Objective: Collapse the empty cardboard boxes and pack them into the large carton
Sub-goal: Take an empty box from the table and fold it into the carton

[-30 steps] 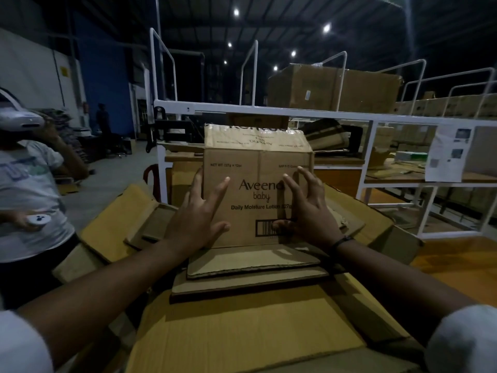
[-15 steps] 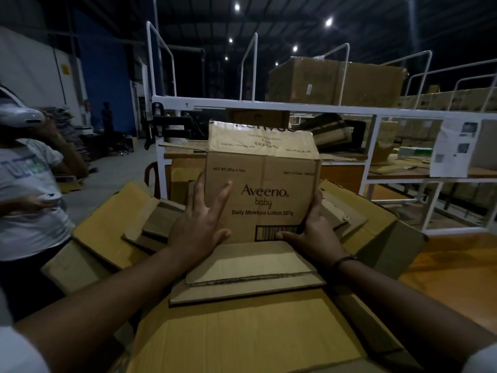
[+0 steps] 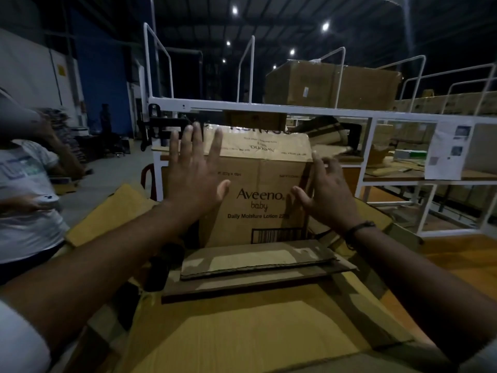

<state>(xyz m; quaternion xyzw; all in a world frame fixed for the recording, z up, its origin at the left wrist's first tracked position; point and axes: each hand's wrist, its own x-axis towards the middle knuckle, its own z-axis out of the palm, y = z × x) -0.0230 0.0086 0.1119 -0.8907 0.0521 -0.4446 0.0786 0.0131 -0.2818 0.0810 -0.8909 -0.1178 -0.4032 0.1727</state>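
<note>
A white tubular metal rack (image 3: 269, 110) spans the back of the dim warehouse, with shelves running off to the right. In front of it, filling the lower part of the view, lies the large brown corrugated carton (image 3: 242, 335), its flaps spread outward to left and right. At the left edge stands a person in a white printed T-shirt (image 3: 24, 211). A big sealed brown cardboard box (image 3: 309, 84) sits on top of the rack.

The brown cardboard box printed "Aveeno baby" (image 3: 258, 208) stands upright and not yet flattened at the far side of the carton, amid the spread flaps, its top closed. Just before it lie two flattened brown cardboard pieces (image 3: 255, 261), stacked one on the other.

The left hand (image 3: 193, 179) is held wide, fingers straight and fanned over the box's upper left corner, thumb across the front face. The right hand (image 3: 329, 196) is at the box's right edge, fingers loosely spread and gripping nothing. Whether either palm actually touches the cardboard cannot be told.

A white printed paper sheet (image 3: 447, 149) hangs on the rack at right. A thin black wristband (image 3: 359, 228) circles the right wrist.
</note>
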